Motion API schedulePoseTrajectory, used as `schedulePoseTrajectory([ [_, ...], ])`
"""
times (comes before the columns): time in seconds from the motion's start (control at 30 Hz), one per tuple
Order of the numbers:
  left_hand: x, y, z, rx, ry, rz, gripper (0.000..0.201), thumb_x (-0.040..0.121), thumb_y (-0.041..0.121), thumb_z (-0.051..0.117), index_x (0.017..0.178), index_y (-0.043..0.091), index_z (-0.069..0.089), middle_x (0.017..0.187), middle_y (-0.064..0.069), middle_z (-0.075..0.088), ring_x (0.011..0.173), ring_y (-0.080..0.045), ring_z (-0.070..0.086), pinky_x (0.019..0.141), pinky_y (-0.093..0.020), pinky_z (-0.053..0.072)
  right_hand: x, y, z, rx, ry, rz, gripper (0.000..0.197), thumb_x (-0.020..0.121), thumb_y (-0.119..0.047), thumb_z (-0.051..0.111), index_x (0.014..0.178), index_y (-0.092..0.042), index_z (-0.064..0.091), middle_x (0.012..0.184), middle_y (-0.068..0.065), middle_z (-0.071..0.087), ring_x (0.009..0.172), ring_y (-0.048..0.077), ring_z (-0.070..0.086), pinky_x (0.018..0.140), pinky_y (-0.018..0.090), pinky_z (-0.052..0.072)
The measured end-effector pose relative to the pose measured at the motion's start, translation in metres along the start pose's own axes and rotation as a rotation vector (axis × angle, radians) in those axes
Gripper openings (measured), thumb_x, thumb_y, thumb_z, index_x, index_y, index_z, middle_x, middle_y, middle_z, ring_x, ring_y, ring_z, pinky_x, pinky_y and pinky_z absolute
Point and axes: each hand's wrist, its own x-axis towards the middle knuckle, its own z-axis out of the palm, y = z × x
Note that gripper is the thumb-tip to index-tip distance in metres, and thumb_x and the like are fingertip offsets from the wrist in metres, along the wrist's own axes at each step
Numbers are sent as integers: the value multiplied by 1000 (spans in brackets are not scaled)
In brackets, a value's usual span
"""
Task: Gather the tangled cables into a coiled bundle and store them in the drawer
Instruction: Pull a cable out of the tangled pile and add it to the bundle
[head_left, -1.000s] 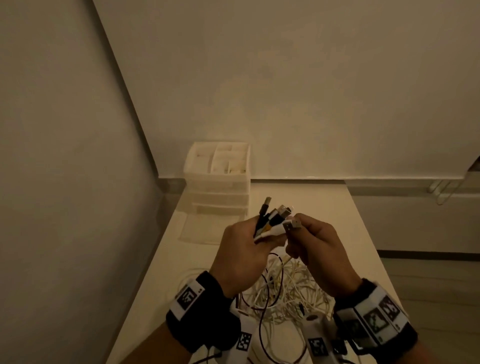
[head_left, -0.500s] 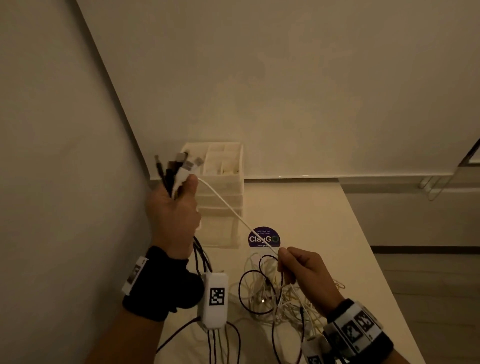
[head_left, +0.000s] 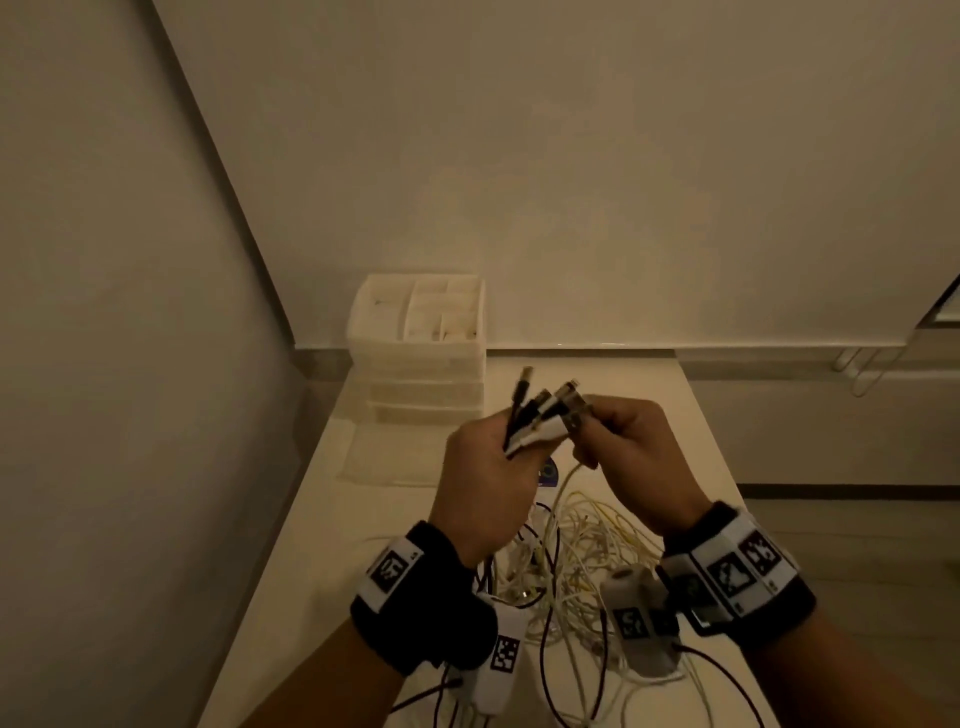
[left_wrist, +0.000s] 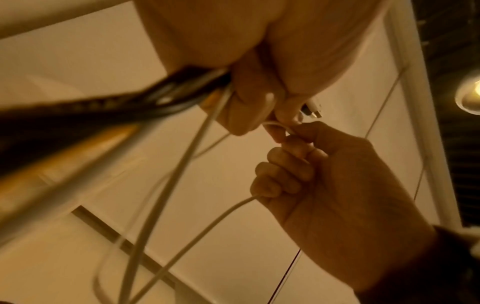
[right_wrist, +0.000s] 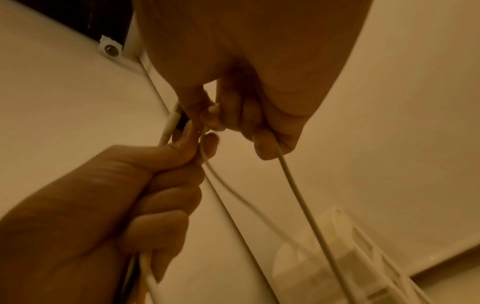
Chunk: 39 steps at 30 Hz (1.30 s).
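Cables, tangled, white and dark: loose heap on table, several ends held above it in both hands.

Table (head_left: 613, 384), pale, set in a wall corner. Drawer unit (head_left: 423, 364), translucent white, at the table's far left, open compartments on top; well apart from the hands. Cable heap (head_left: 582, 545) lies on the table under the wrists. Left hand (head_left: 488, 483), fingers curled tight round a bunch of plug ends (head_left: 540, 415) that fan upward out of the fist. Right hand (head_left: 639, 462), just beside the left, thumb and forefinger pinching one white cable (right_wrist: 298, 195) near its plug, remaining fingers curled; cable trails down toward the heap.
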Motion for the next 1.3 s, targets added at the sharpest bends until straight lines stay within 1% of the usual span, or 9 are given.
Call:
schedulePoseTrajectory([
  [0.27, 34, 3, -25, -19, 298, -19, 13, 89, 18, 66, 80, 25, 70, 50, 19, 58, 42, 2, 48, 48, -23, 39, -18, 27, -3, 81, -112, 135, 37, 101, -27, 45, 78, -7, 66, 59, 8, 51, 56, 21, 47, 60, 29, 40],
  [0.33, 47, 0, -47, -162, 426, -79, 17, 91, 24, 64, 88, 10, 71, 44, 15, 51, 36, -3, 39, 43, -23, 32, -29, 45, -4, 88, -91, 194, 38, 99, -28, 47, 74, -6, 64, 56, 5, 48, 54, 21, 45, 59, 32, 38],
  [0.47, 58, -13, -77, -195, 472, -74, 23, 81, 44, 65, 73, 22, 70, 43, 5, 48, 40, -24, 29, 46, -34, 30, -43, 71, -5, 98, -21, 281, 42, 97, -34, 50, 70, -4, 62, 54, 2, 43, 52, 17, 40, 56, 34, 34],
  [0.57, 49, -17, -77, -50, 535, -46, 31, 78, 53, 67, 93, 26, 73, 74, -11, 67, 63, -50, 50, 52, -55, 44, -38, 75, -4, 73, 61, 295, 42, 94, -36, 56, 65, -6, 60, 53, 5, 36, 52, 20, 32, 56, 39, 30],
  [0.73, 29, 0, -48, 26, 285, 68, 19, 83, 15, 72, 99, 26, 70, 76, 26, 68, 70, 15, 59, 66, -6, 44, -22, 57, -5, 73, 63, 244, 34, 90, -23, 58, 62, -4, 59, 54, 7, 37, 54, 20, 31, 56, 40, 28],
  [0.87, 12, -10, -14, 134, -68, 28, 12, 82, 16, 75, 92, 22, 75, 74, 23, 69, 68, 14, 59, 62, -7, 41, -4, 34, -2, 148, 59, 135, 37, 86, -26, 59, 66, 5, 58, 56, 16, 41, 50, 15, 34, 51, 29, 30],
  [1.07, 22, -5, -21, 106, 121, 39, 19, 85, 17, 71, 97, 31, 72, 76, 27, 67, 74, 10, 63, 66, -14, 49, -4, 29, 1, 170, -72, 115, 36, 97, -30, 51, 76, -7, 68, 55, 8, 48, 52, 20, 42, 56, 26, 38],
  [1.2, 38, 1, -49, 7, 342, -3, 6, 87, 15, 68, 92, 18, 71, 56, 14, 64, 44, 7, 48, 47, -16, 38, -29, 52, 3, 193, -98, 253, 39, 94, -36, 49, 70, -9, 64, 55, 3, 36, 49, 15, 32, 51, 29, 29],
  [1.3, 36, 4, -60, 26, 218, -21, 14, 88, 14, 67, 84, 27, 66, 46, 21, 54, 41, 6, 44, 44, -10, 32, -47, 61, 4, 157, -113, 292, 38, 91, -39, 50, 66, -12, 59, 55, 3, 32, 49, 15, 28, 51, 30, 28],
])
